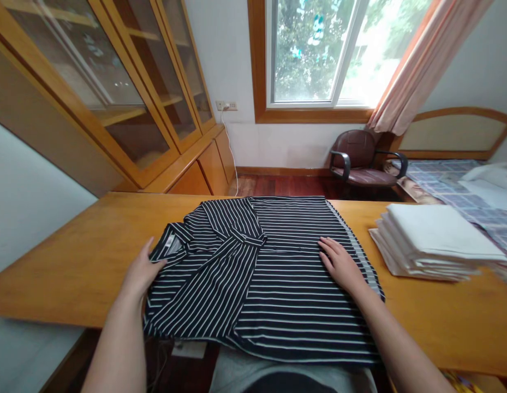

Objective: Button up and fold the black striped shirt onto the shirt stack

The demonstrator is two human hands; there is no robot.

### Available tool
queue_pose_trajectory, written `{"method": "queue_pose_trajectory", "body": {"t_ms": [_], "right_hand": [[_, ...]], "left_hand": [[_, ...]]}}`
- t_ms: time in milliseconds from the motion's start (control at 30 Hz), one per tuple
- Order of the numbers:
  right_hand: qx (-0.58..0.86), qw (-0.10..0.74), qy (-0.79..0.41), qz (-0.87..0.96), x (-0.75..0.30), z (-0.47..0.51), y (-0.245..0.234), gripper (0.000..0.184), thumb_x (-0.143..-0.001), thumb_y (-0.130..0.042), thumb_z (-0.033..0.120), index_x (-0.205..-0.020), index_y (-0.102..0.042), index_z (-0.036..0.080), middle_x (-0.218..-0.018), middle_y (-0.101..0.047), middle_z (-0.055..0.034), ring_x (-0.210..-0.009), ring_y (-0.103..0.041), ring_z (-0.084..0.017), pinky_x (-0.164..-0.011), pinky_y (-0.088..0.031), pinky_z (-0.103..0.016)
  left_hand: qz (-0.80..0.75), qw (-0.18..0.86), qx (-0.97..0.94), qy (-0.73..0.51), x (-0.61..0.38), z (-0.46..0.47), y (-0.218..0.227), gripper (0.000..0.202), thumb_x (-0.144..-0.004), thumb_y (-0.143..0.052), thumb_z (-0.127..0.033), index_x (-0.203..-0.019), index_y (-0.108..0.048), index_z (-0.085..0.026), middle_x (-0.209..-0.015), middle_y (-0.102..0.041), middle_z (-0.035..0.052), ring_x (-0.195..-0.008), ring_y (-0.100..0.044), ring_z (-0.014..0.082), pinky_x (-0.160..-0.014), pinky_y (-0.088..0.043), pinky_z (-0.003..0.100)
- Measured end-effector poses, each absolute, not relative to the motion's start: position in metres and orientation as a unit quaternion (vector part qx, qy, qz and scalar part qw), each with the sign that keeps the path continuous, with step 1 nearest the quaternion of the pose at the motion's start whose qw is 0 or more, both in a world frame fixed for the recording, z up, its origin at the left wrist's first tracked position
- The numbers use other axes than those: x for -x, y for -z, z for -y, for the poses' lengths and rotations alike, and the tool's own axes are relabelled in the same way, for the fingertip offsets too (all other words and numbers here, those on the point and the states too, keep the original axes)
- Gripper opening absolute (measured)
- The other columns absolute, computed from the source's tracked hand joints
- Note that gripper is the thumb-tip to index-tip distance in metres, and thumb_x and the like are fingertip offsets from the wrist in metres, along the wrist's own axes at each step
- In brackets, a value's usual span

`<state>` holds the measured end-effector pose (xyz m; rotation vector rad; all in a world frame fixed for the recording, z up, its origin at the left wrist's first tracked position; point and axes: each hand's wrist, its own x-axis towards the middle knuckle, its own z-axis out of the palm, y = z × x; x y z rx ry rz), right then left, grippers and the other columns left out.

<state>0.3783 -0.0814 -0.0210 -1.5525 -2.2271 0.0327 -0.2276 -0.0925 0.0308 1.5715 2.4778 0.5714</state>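
A black shirt with white stripes [294, 284] lies spread on the wooden table [101, 245], collar to the left and hem to the right. Its sleeves [232, 243] are laid inward across the front. The shirt's lower side reaches the table's near edge. At the collar end, my left hand [141, 273] rests against the shirt's edge, thumb and a finger spread apart; its other fingers are partly hidden. My right hand [339, 263] lies flat on the shirt near the hem, fingers stretched out.
To the right, a stack of folded white cloths [437, 234] sits on the table. Beyond the table are a wooden cabinet [175, 109] with glass doors, a brown armchair [357, 158], and a bed [453, 174]. My lap shows below the near edge.
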Motion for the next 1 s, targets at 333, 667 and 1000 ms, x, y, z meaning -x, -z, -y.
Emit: {"method": "queue_pose_trajectory", "body": {"t_ms": [333, 667, 1000], "right_hand": [[0.552, 0.211, 0.004, 0.807, -0.377, 0.082, 0.02, 0.041, -0.101, -0.042, 0.035, -0.132, -0.063, 0.018, -0.142, -0.058, -0.0106, -0.135, -0.049, -0.03, -0.114, -0.041, -0.051], [0.544, 0.223, 0.006, 0.809, -0.379, 0.081, 0.024, 0.041, -0.101, -0.043, 0.035, -0.133, -0.063, 0.021, -0.141, -0.059, -0.0106, -0.133, -0.05, -0.031, -0.113, -0.042, -0.052], [0.543, 0.22, 0.016, 0.81, -0.376, 0.082, 0.022, 0.038, -0.1, -0.044, 0.032, -0.129, -0.065, 0.021, -0.14, -0.059, -0.0099, -0.133, -0.05, -0.031, -0.113, -0.042, -0.051]], "left_hand": [[-0.758, -0.037, -0.609, -0.229, 0.168, 0.091, -0.072, 0.072, -0.088, -0.055, -0.037, -0.155, -0.034, -0.023, -0.116, -0.069, 0.0122, -0.104, -0.067, 0.0318, -0.092, -0.054, 0.044], [-0.495, 0.061, -0.849, -0.177, 0.121, 0.109, -0.058, 0.053, -0.098, -0.046, -0.029, -0.15, -0.042, -0.027, -0.131, -0.065, 0.0054, -0.11, -0.06, 0.023, -0.102, -0.049, 0.041], [-0.573, 0.052, -0.802, -0.158, 0.141, 0.095, -0.036, 0.056, -0.099, -0.038, -0.056, -0.14, -0.055, -0.021, -0.148, -0.053, 0.0095, -0.136, -0.049, 0.0274, -0.116, -0.039, 0.049]]}}
